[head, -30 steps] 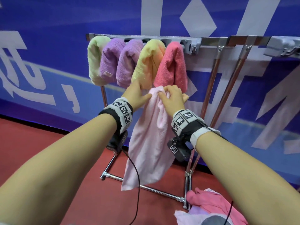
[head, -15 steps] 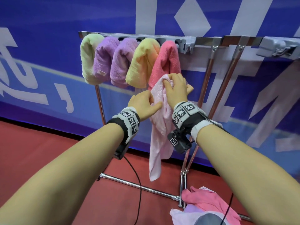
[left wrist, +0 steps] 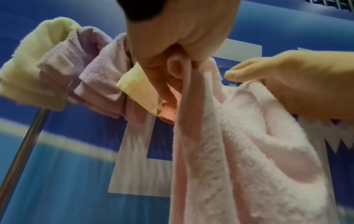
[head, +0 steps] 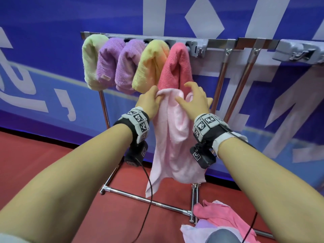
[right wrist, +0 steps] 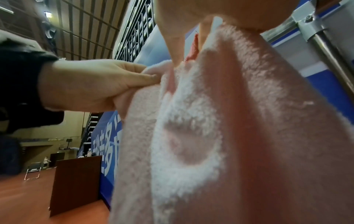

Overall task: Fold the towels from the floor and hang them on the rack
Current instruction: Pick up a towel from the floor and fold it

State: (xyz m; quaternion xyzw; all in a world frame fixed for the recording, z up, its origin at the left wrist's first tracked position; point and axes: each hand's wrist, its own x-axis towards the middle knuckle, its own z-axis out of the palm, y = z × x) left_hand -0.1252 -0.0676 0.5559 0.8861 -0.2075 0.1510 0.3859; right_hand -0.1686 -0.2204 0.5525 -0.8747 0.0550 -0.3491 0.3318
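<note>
A pale pink towel (head: 173, 137) hangs in front of the rack (head: 219, 43), just below the coral towel (head: 175, 67). My left hand (head: 150, 100) pinches its top left edge; the left wrist view shows the fingers (left wrist: 172, 45) curled round a fold of the towel (left wrist: 249, 151). My right hand (head: 194, 99) lies on the top right part with its fingers spread and straight. In the right wrist view the towel (right wrist: 210, 136) drapes under that hand (right wrist: 182, 18). Five folded towels hang on the bar, among them a green one (head: 91, 60) and a yellow-orange one (head: 150, 65).
A pile of pink and lilac towels (head: 220, 220) lies on the red floor at the rack's right foot. The rack's base bar (head: 145, 201) runs low across the floor. A blue banner wall (head: 52, 50) stands right behind the rack. The bar right of the coral towel is bare.
My right hand let go of its high grip on the towel, dropped lower and spread its fingers. My left hand rose to the top edge, and the towel now hangs wider between them.
</note>
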